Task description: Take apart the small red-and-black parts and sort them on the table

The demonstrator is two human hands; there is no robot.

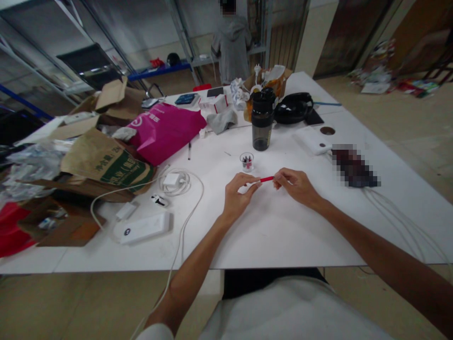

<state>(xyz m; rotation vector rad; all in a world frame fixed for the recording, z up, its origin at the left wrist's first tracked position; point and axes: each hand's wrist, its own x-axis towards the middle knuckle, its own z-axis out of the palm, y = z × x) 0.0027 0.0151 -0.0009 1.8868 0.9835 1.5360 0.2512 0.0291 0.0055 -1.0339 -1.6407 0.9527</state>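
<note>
A short, slim red stick, pen-like in shape [266,179], spans the gap between my two hands above the white table. Its left end is pinched by the thumb and fingers of my left hand [236,194]. Closed around the other end are the fingertips of my right hand [294,185], which hide that tip. Just beyond the hands stands a small clear cup [247,163] with small dark and red pieces in it. A dark shaker bottle [262,123] rises upright behind the cup.
At left lie a white power bank [144,228], a coiled cable with charger [173,181], a magenta bag [166,132] and open cardboard boxes [63,226]. A blurred-out phone-like item [354,165] with cables lies right. A person in grey [231,47] stands beyond the table.
</note>
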